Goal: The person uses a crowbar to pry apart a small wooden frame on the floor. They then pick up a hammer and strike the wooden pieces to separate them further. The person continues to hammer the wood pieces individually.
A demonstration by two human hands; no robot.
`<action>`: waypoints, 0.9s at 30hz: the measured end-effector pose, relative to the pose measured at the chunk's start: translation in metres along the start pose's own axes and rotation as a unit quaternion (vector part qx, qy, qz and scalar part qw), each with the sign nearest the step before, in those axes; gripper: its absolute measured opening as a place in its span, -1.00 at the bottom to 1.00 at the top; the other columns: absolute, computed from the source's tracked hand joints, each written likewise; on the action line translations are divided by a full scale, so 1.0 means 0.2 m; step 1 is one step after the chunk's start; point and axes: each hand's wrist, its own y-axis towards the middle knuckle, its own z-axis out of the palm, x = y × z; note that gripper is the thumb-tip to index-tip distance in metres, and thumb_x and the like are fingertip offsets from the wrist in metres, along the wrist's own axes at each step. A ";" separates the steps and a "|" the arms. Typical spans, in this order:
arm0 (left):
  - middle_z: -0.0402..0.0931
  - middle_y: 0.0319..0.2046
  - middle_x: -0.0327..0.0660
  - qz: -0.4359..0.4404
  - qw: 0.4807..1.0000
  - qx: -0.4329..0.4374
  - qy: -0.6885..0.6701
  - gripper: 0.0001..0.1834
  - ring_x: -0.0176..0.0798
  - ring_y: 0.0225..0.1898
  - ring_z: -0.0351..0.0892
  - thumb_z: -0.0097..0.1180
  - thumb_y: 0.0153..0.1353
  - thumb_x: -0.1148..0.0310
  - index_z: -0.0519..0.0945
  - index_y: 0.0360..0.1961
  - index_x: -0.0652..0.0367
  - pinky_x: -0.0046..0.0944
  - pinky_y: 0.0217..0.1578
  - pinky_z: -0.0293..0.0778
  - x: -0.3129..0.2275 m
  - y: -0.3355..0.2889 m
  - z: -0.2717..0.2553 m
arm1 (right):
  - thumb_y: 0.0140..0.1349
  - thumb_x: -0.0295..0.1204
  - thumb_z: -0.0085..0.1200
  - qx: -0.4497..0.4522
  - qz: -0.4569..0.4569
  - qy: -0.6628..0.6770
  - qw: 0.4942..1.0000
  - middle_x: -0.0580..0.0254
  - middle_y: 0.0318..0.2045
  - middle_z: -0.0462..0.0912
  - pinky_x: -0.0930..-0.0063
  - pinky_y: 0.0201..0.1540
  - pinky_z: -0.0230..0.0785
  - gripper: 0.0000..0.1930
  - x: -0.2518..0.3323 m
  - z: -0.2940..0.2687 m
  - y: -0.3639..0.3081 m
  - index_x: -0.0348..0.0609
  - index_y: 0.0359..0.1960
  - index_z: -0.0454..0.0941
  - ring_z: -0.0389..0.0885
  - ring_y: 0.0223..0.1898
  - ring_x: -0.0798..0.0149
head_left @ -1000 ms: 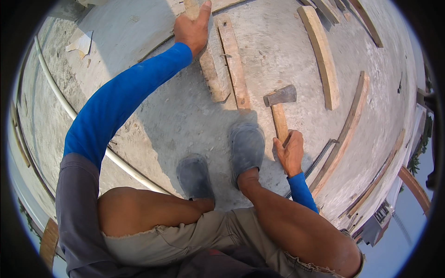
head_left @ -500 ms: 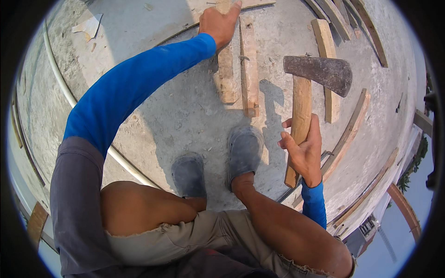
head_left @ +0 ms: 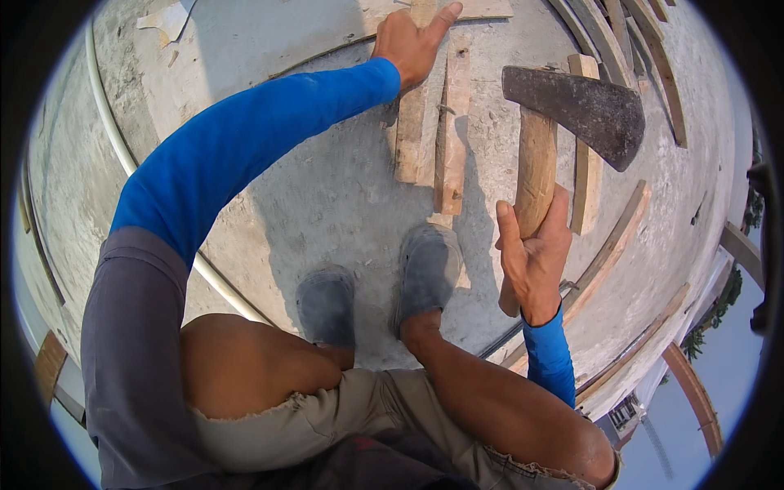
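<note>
My right hand [head_left: 535, 261] is closed around the wooden handle of a hatchet [head_left: 584, 110], its thumb lying up along the handle. The dark, worn steel head is uppermost, its broad blade facing right, lifted off the ground. Farther off, at the top, my left hand [head_left: 415, 45] is closed over a wooden strip [head_left: 411, 135] lying on the concrete; the thumb sticks out to the right and the other fingers are partly hidden. Just right of that strip lies a second wooden strip [head_left: 452, 155] with a bent nail standing out of its upper part.
A thin flat board [head_left: 327, 33] lies beyond my left hand. More timber pieces [head_left: 608, 41] are scattered at the upper right, with a longer strip [head_left: 608, 245] beside my right hand. A pale pipe [head_left: 110, 122] runs along the left. My grey clogs [head_left: 429, 265] stand on the concrete floor.
The hatchet has come up and looks larger, its blade shifted slightly right. My right fingers have closed more fully round the handle. My left hand remains on the wooden strip.
</note>
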 end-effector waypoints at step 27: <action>0.61 -0.36 0.54 -0.022 0.999 0.014 -0.044 -0.01 0.53 -0.20 0.70 -0.31 0.60 -0.30 0.62 -0.45 0.58 0.29 -0.03 0.56 0.03 0.02 -0.01 | 0.34 -0.62 0.20 0.035 -0.134 -0.112 0.984 -0.28 -0.52 0.62 0.07 -0.47 0.48 -0.69 0.12 -0.02 0.11 -0.27 0.02 0.35 0.70 -0.47 -0.31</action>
